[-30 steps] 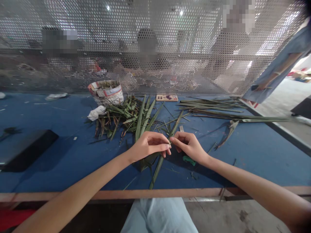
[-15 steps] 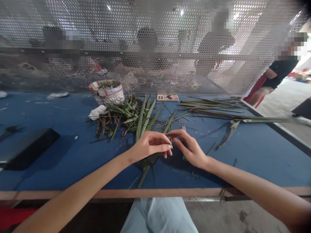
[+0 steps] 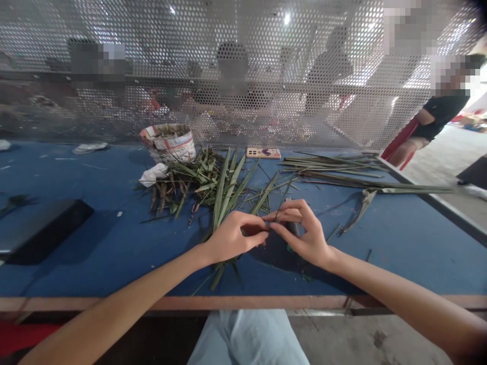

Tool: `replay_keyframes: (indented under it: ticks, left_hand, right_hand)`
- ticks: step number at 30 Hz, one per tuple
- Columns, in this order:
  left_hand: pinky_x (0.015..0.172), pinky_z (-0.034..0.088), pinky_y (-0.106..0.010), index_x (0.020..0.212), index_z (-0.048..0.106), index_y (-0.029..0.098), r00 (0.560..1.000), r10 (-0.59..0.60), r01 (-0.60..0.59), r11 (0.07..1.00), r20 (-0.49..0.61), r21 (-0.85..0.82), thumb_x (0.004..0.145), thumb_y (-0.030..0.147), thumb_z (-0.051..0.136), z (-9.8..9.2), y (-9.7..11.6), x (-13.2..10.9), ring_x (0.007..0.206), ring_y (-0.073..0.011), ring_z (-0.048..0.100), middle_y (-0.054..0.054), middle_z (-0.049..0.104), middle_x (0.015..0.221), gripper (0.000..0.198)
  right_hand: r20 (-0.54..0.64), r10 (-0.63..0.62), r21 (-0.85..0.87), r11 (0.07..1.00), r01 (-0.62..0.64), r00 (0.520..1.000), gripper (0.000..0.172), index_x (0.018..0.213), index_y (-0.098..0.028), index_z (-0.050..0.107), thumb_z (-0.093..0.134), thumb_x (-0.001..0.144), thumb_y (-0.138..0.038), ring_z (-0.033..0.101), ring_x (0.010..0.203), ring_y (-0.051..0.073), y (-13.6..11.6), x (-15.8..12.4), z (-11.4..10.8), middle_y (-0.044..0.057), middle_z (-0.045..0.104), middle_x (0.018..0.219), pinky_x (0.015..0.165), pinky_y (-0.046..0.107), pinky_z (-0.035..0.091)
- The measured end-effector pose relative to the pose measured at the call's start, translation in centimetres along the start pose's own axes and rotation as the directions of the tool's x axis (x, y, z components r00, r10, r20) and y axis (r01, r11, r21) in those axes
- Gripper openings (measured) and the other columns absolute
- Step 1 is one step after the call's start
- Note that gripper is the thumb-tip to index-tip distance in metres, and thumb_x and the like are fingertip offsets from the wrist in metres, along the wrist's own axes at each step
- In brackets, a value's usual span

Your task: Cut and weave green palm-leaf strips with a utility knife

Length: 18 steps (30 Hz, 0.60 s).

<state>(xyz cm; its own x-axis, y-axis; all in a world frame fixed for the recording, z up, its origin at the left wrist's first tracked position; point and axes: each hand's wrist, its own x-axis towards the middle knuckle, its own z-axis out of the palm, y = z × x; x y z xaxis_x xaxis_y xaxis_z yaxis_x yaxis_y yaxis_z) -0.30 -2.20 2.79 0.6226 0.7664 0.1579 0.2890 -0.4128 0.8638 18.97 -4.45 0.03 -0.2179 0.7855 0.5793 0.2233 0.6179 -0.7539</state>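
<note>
- Perforated screen (image 3: 289, 50) stands behind the blue table (image 3: 64, 175), with blurred people seated beyond it and a person in a dark top (image 3: 443, 109) standing at far right
- Paper-wrapped basket (image 3: 168, 144) sits at the table's back edge, its printed paper too small to read, dark scraps inside
- Phone (image 3: 263, 152) in a patterned case, purple on pale, lies to the basket's right
- Leaf pile (image 3: 194, 187) spreads just in front of the basket, with a white tissue (image 3: 153, 175) touching it
- Long palm strips (image 3: 335, 167) lie off to the right; a black pad (image 3: 43, 230) lies at left
- Left hand (image 3: 232, 238): fingers (image 3: 247, 220) curled, closed on a thin leaf strip (image 3: 277, 217)
- Right hand (image 3: 304, 233): thumb and forefinger pinch that strip, fingertips meeting the left hand's, both hands just above the table, over the leaf pile's front stems
</note>
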Motion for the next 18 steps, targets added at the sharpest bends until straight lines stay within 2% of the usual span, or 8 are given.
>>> replay_keyframes:
  ticks: [2, 5, 9, 12, 18]
  left_hand:
    - [0.061, 0.049, -0.024, 0.072, 0.07, 0.015, 1.0, 0.001, -0.001, 1.0, -0.014, 0.005, 0.081, 0.023, 0.059, 0.0, -0.1, 0.0, 0.059, -0.014, 0.062, -0.003, 0.068, 0.066, 0.016]
    - [0.063, 0.049, -0.024, 0.073, 0.07, 0.014, 1.0, -0.002, 0.002, 1.0, -0.016, -0.001, 0.081, 0.022, 0.059, -0.2, -0.2, 0.1, 0.06, -0.0142, 0.063, -0.003, 0.069, 0.066, 0.015]
    - [0.062, 0.05, -0.024, 0.075, 0.07, 0.015, 0.999, -0.008, 0.005, 0.998, -0.053, -0.065, 0.081, 0.024, 0.06, -0.7, 0.1, 0.3, 0.06, -0.0138, 0.063, -0.003, 0.069, 0.066, 0.015]
    - [0.061, 0.05, -0.023, 0.076, 0.07, 0.014, 0.996, -0.034, 0.021, 0.988, -0.081, -0.152, 0.079, 0.024, 0.064, -1.0, 0.4, 0.5, 0.058, -0.0128, 0.063, -0.003, 0.069, 0.065, 0.012]
    - [0.058, 0.051, -0.024, 0.073, 0.068, 0.013, 0.992, -0.116, 0.075, 0.88, -0.059, -0.469, 0.075, 0.022, 0.069, -1.5, 0.3, 0.9, 0.055, -0.0123, 0.062, -0.002, 0.068, 0.061, 0.009]
  right_hand:
    - [-0.002, 0.0, -0.01, 1.0, 0.0, 1.0, 0.019, 0.104, -0.021, 0.055, 0.062, 0.086, -0.024, 0.069, 0.09, 0.02, -0.2, 0.1, -0.1, 0.007, 0.072, 0.094, 0.084, 0.038, 0.055]
    - [0.025, -0.079, -0.058, 0.995, 0.081, 0.997, 0.007, 0.093, -0.021, 0.064, 0.061, 0.087, -0.021, 0.067, 0.094, 0.02, -0.4, 0.2, -0.3, 0.007, 0.071, 0.098, 0.084, 0.037, 0.054]
    - [0.081, -0.247, -0.175, 0.95, 0.258, 0.966, 0.014, 0.094, -0.026, 0.07, 0.061, 0.086, -0.019, 0.065, 0.094, 0.02, -0.5, 0.2, -0.6, 0.006, 0.07, 0.102, 0.082, 0.038, 0.052]
    - [0.099, -0.328, -0.229, 0.911, 0.342, 0.939, 0.016, 0.093, -0.028, 0.072, 0.062, 0.085, -0.018, 0.064, 0.085, 0.018, -0.4, 0.2, -0.7, 0.004, 0.07, 0.091, 0.075, 0.035, 0.051]
    - [0.08, -0.282, -0.187, 0.938, 0.293, 0.956, 0.019, 0.098, -0.027, 0.069, 0.061, 0.084, -0.015, 0.064, 0.083, 0.019, -0.6, 0.3, -0.6, 0.003, 0.071, 0.085, 0.076, 0.036, 0.051]
